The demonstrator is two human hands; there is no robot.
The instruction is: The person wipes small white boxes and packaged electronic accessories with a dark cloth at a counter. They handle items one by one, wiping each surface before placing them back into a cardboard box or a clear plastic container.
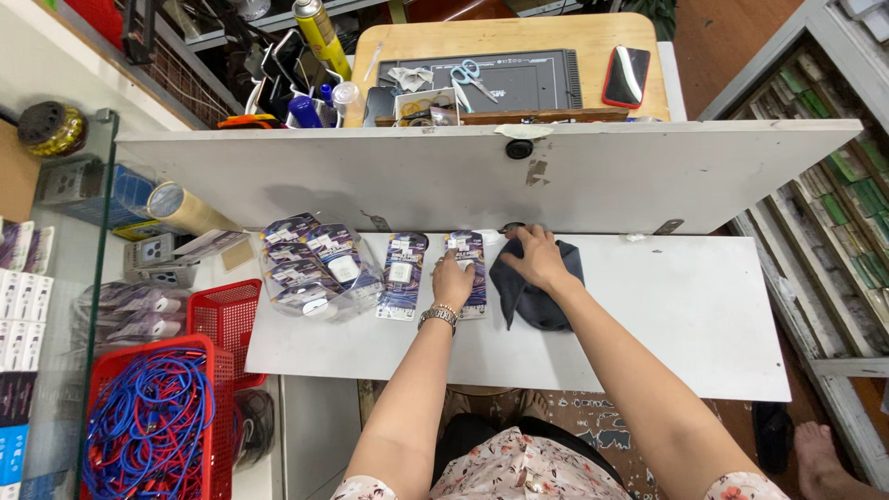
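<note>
Pressing down on a dark grey cloth (pixel 535 294), the right hand (pixel 534 259) lies palm-down with fingers spread loosely over the fabric's upper edge, open rather than gripping, its forearm stretching in from about five o'clock. Just beside it at nine o'clock, the left hand (pixel 453 279) rests flat and open on a purple packaged accessory (pixel 469 270), fingertips on the card, a metal wristwatch (pixel 438 317) on the wrist and the forearm rising almost straight from six o'clock. The cloth sits bunched on the white worktop (pixel 667 315), near its far edge and touching the packet under the left hand. A second purple packet (pixel 403 275) lies at nine o'clock from the left hand, and farther along the same line a clear bag of similar packets (pixel 313 267) slumps on the worktop. Beyond these at eight o'clock stand two red baskets, the nearer one (pixel 153 417) heaped with blue cables. At twelve o'clock, above a raised white panel (pixel 463 171), a wooden desk carries scissors (pixel 472 76) and a phone in a red case (pixel 626 76).
</note>
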